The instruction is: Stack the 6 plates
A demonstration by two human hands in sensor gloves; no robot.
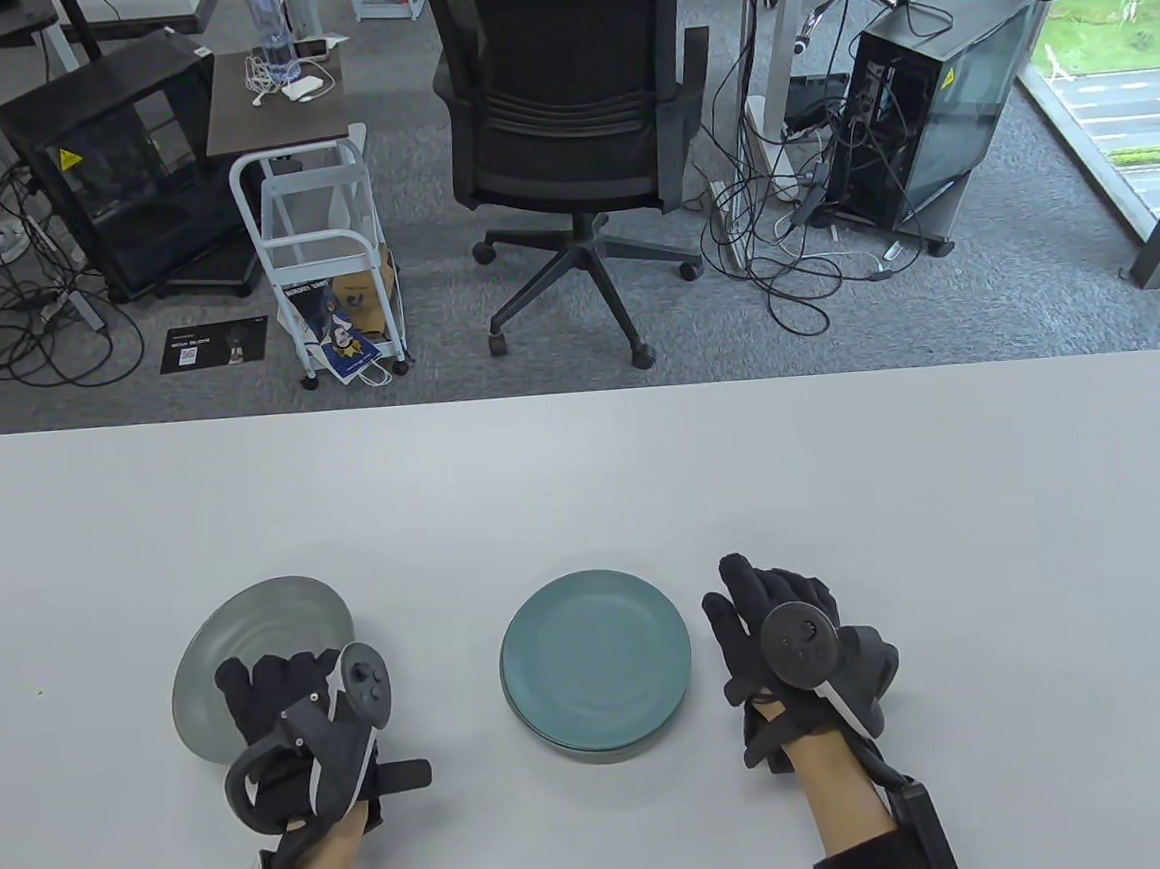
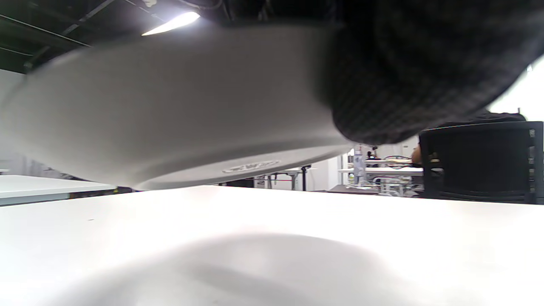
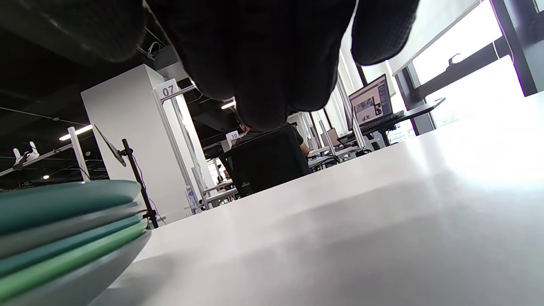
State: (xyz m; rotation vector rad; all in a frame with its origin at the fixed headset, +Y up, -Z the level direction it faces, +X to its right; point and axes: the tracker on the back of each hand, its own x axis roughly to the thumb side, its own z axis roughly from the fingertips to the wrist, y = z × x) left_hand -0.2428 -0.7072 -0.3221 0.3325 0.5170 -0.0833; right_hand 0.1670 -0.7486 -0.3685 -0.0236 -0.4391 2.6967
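Observation:
A stack of several plates [image 1: 596, 662] with a teal plate on top sits on the white table [image 1: 583, 474] at front centre. In the right wrist view the stack [image 3: 63, 238] shows teal, grey and green rims. My left hand [image 1: 284, 693] grips a grey plate [image 1: 255, 636] by its near edge and holds it tilted above the table, left of the stack. The left wrist view shows the plate's underside [image 2: 170, 110] lifted off the table. My right hand [image 1: 775, 620] is open and empty, fingers extended, just right of the stack.
A black office chair [image 1: 567, 145] stands beyond the table's far edge. A white cart [image 1: 325, 254] and computer cases with cables stand on the floor behind it.

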